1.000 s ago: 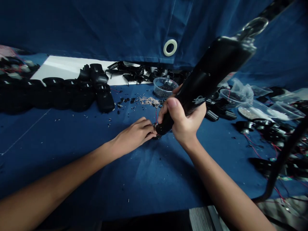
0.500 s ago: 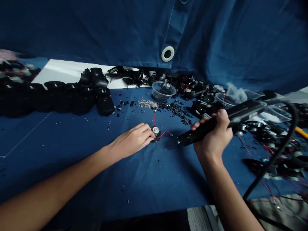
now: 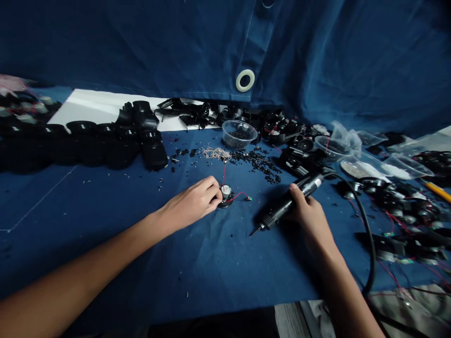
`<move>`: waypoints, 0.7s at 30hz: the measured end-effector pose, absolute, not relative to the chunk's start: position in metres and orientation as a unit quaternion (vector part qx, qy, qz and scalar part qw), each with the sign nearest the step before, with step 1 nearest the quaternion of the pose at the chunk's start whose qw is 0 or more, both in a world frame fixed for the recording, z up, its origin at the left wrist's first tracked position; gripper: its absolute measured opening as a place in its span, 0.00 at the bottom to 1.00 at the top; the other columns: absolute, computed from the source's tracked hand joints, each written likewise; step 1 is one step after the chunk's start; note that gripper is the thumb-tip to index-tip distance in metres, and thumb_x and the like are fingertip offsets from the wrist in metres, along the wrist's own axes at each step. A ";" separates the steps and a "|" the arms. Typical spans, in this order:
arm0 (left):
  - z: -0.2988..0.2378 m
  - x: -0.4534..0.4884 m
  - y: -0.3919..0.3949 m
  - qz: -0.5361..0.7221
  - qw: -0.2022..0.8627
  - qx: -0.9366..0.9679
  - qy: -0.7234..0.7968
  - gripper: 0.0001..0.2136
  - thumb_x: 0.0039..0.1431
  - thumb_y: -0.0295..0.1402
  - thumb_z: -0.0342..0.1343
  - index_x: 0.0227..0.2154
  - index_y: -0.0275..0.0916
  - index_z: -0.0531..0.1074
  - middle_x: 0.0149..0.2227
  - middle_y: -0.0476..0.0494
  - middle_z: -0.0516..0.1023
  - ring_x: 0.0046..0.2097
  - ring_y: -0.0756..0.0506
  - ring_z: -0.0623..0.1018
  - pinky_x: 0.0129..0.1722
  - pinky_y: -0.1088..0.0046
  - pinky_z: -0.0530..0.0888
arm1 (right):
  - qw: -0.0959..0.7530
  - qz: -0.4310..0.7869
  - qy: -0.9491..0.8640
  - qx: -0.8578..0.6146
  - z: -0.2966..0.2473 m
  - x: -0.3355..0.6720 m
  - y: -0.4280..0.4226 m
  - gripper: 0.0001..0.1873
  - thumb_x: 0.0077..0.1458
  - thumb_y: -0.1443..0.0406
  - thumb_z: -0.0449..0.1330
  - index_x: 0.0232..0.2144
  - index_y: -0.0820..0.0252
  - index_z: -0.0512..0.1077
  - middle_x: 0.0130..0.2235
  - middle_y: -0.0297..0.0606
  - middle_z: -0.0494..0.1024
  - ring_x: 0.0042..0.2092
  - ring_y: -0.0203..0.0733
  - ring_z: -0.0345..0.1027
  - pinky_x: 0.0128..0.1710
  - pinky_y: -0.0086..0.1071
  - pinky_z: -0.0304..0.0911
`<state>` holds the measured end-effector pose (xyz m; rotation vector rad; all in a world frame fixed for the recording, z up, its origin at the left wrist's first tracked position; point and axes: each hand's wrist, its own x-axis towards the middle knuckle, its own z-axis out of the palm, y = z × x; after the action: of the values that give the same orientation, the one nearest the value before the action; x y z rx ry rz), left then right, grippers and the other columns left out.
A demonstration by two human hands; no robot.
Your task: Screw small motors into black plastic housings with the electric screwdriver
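Note:
In the middle of the blue cloth stands a small motor [image 3: 226, 191] on a round black base, with red wires, one running to a tiny green connector. My left hand [image 3: 197, 199] pinches the left side of this motor. To the right, my right hand [image 3: 306, 206] is wrapped round a black corded electric screwdriver [image 3: 282, 207]. The tool lies low over the cloth, its bit pointing down and left, apart from the motor. Behind the motor spreads a pile of small silvery screws [image 3: 216, 153] beside scattered small black parts [image 3: 260, 162].
A clear plastic tub [image 3: 239, 134] of dark bits stands behind the screws. Black housings [image 3: 105, 143] line the back left. More motors with wires [image 3: 405, 216] crowd the right side, near a yellow-handled item [image 3: 439, 191]. The screwdriver's cable [image 3: 369, 249] loops along the right.
My right hand has lowered the screwdriver toward the cloth and turned it, so its bit now points down-left. My left hand stays at the motor, which has barely shifted.

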<state>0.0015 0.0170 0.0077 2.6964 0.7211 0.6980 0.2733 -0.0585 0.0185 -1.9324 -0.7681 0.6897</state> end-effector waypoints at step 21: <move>0.006 0.006 0.012 0.255 0.144 0.905 0.307 0.03 0.63 0.30 0.49 0.37 0.38 0.66 0.45 0.44 0.67 0.44 0.48 0.72 0.47 0.66 0.71 | 0.209 0.079 -0.445 -0.867 0.030 0.272 -0.078 0.23 0.47 0.44 0.57 0.23 0.56 0.71 0.15 0.33 0.61 0.19 0.41 0.59 0.24 0.32 0.55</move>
<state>0.0064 0.0117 0.0057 2.6103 0.8865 0.7352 0.2717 -0.0778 0.0301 -2.4131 -1.2372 0.2186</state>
